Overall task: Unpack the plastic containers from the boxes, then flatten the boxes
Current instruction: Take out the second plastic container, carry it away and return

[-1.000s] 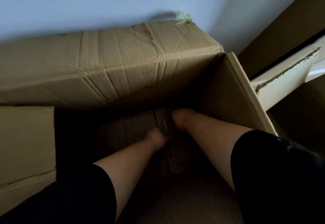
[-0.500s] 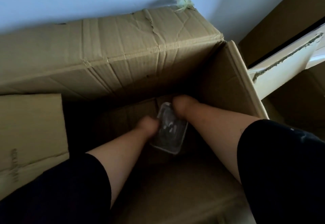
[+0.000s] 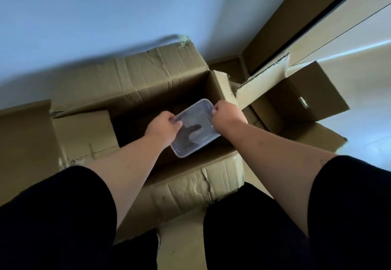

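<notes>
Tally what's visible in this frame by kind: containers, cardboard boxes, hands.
Clear rectangular plastic container, held over the large box: 1
Brown cardboard boxes: 2, large open one, smaller one at right
Bare hands: 2, left hand, right hand
Total: 5

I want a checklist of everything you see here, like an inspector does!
Surface: pale floor, partly covered by cardboard.
Job's things: clear plastic container held over the open cardboard box; box creased and torn, flaps spread.
Clutter: second open box at right.
Hands: left hand and right hand each grip an edge of the container.
Cables: nothing seen.
Surroundings: blue wall; brown panel at right.
</notes>
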Demonstrator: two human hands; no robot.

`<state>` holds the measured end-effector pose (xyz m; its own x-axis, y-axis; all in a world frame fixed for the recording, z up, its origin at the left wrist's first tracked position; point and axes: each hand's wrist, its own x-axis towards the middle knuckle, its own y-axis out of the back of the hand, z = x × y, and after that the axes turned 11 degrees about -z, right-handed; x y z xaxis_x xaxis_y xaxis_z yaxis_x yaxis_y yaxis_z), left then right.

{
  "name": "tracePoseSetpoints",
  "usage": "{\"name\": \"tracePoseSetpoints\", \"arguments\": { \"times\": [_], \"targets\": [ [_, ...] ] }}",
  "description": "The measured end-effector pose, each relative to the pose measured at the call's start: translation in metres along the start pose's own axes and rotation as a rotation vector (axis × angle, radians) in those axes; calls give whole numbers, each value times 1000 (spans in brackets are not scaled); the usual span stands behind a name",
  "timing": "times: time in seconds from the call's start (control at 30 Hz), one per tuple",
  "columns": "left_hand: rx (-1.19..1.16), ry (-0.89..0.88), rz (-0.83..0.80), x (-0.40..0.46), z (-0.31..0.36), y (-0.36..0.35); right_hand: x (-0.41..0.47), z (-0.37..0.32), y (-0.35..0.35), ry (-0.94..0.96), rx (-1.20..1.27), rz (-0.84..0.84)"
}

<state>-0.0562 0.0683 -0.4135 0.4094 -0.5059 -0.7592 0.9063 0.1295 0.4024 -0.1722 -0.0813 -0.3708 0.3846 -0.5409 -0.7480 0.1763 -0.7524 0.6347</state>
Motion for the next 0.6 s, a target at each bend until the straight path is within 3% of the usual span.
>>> {"name": "tracePoseSetpoints", "arguments": {
  "times": [0.17,0.33,0.6],
  "targets": [
    [-234,76,48,-121,29,45,-119,-2,58,-19,245,25],
    [-459,11,-53,-233,60,89,-229,-17,105,12,388,34],
    [-547,-71,28,-373,98,146,-365,-47,142,50,628,80]
  ]
}}
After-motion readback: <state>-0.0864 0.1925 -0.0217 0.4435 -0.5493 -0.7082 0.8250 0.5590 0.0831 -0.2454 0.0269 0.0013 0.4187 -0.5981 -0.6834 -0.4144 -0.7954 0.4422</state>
